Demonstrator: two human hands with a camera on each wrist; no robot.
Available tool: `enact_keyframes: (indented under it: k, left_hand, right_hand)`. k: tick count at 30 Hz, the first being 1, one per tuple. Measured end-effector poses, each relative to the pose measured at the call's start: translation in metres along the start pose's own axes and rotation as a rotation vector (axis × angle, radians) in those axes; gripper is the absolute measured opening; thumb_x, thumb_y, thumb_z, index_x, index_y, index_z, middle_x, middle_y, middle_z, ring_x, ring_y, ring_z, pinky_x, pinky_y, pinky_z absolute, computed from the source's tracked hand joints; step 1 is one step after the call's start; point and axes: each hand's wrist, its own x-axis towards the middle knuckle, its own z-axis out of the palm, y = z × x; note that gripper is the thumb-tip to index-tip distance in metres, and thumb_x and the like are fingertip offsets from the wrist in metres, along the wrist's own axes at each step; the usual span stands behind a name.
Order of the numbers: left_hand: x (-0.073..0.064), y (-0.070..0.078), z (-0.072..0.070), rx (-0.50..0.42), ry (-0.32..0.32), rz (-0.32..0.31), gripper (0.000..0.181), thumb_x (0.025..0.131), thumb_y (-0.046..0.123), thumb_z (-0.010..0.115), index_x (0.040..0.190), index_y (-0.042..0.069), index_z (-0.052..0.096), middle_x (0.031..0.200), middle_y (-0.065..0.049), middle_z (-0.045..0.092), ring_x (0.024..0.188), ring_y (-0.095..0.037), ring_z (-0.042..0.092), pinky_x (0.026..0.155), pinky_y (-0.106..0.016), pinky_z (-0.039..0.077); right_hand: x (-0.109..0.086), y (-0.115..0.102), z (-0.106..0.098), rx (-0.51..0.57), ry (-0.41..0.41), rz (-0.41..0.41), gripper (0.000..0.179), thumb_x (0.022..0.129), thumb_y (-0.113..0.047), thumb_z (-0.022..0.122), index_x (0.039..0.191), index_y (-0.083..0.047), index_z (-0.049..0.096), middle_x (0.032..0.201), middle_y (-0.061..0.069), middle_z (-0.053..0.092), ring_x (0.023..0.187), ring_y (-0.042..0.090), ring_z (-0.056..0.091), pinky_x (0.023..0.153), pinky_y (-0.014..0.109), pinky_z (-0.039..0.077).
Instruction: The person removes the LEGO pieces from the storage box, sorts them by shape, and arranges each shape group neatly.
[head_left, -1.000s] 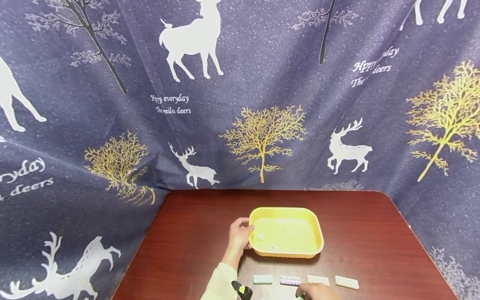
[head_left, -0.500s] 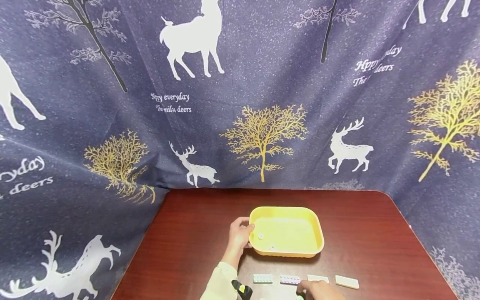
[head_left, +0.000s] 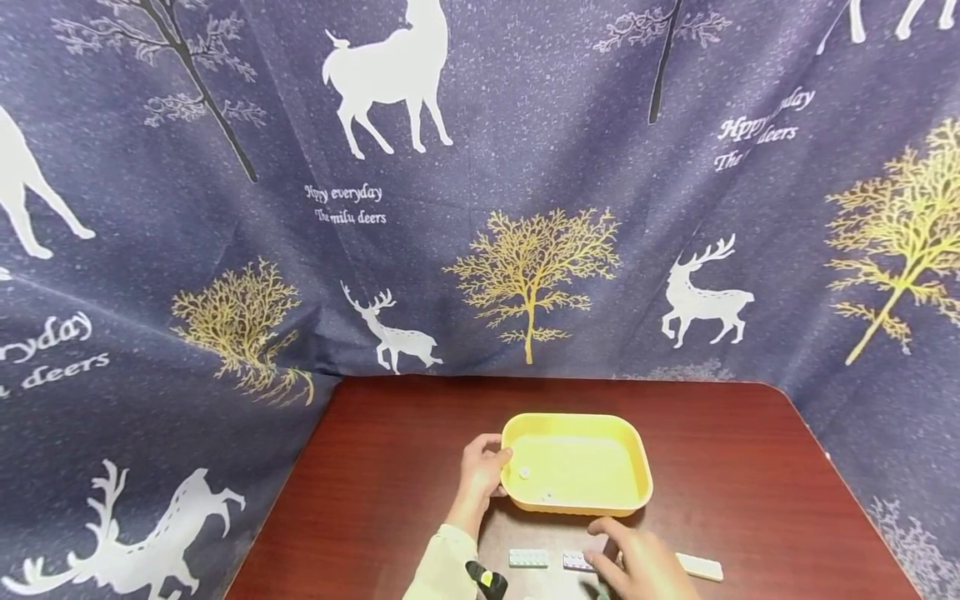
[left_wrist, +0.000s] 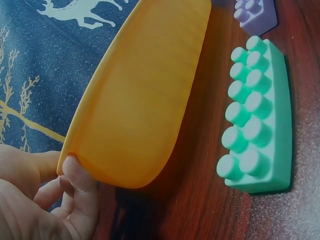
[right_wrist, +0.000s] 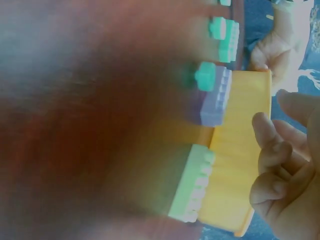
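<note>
My left hand (head_left: 482, 475) grips the left rim of a yellow plastic basin (head_left: 577, 508); in the left wrist view its thumb and fingers pinch the rim's corner. Two small pale pieces (head_left: 524, 472) lie inside the basin. My right hand (head_left: 647, 560) hovers over the row of toy building blocks in front of the basin, thumb and forefinger apart, nothing between them. In that row are a mint-green block (left_wrist: 257, 125) and a purple block (right_wrist: 216, 97). A light green block (right_wrist: 191, 185) follows, covered by my right hand in the head view, then a cream block (head_left: 699, 567).
Small teal blocks (right_wrist: 205, 76) stand on the near side of the long ones. The red-brown table (head_left: 405, 433) backs onto a blue curtain (head_left: 480, 167) printed with deer and trees. A black strap (head_left: 487, 580) circles my left wrist.
My right hand has risen from low at the table's near side and moved forward toward the basin, its fingers spreading apart. My left hand keeps its hold on the basin.
</note>
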Motion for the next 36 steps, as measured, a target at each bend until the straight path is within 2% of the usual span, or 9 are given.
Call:
enact_keyframes:
  k: [8,19,26,31,36]
  left_hand:
    - [0.000,0.000,0.002,0.003,0.003,0.002,0.031,0.093,0.007,0.070,0.124,0.004,0.065,0.083,-0.013,0.060,0.050,-0.016,0.058,0.036,-0.020,0.047]
    - [0.000,-0.003,0.001,0.008,0.010,0.002,0.033,0.093,0.007,0.071,0.125,0.003,0.065,0.086,-0.016,0.062,0.054,-0.019,0.061,0.037,-0.021,0.049]
    - [0.001,-0.003,0.000,0.006,0.012,0.002,0.033,0.093,0.008,0.071,0.125,0.004,0.065,0.085,-0.015,0.062,0.055,-0.020,0.061,0.039,-0.024,0.051]
    - [0.001,-0.002,0.000,0.002,0.011,0.010,0.033,0.093,0.007,0.071,0.125,0.003,0.064,0.085,-0.015,0.061,0.055,-0.019,0.061,0.038,-0.022,0.050]
    - [-0.001,-0.001,0.000,0.013,0.008,0.001,0.031,0.094,0.008,0.070,0.125,0.003,0.064,0.086,-0.016,0.062,0.054,-0.018,0.060,0.037,-0.020,0.048]
  right_hand:
    - [0.017,-0.009,-0.005,-0.030,0.107,-0.009,0.024,0.095,-0.034,0.074,0.113,-0.019,0.069,0.073,-0.026,0.063,0.061,-0.010,0.052,0.052,0.018,0.045]
    - [0.040,-0.015,-0.003,-0.111,0.241,0.006,0.024,0.087,-0.029,0.082,0.107,-0.027,0.070,0.071,-0.026,0.057,0.062,-0.009,0.049,0.055,0.019,0.047]
    - [0.057,-0.016,-0.005,-0.122,0.233,0.020,0.024,0.086,-0.027,0.082,0.107,-0.023,0.070,0.066,-0.026,0.054,0.054,-0.007,0.043,0.052,0.018,0.041]
    - [0.070,-0.017,-0.006,-0.157,0.211,0.050,0.023,0.087,-0.030,0.082,0.106,-0.023,0.071,0.064,-0.025,0.054,0.057,-0.005,0.047,0.055,0.020,0.044]
    - [0.083,-0.017,-0.003,-0.164,0.190,0.041,0.023,0.086,-0.030,0.082,0.103,-0.020,0.071,0.062,-0.023,0.056,0.058,-0.004,0.050,0.052,0.021,0.044]
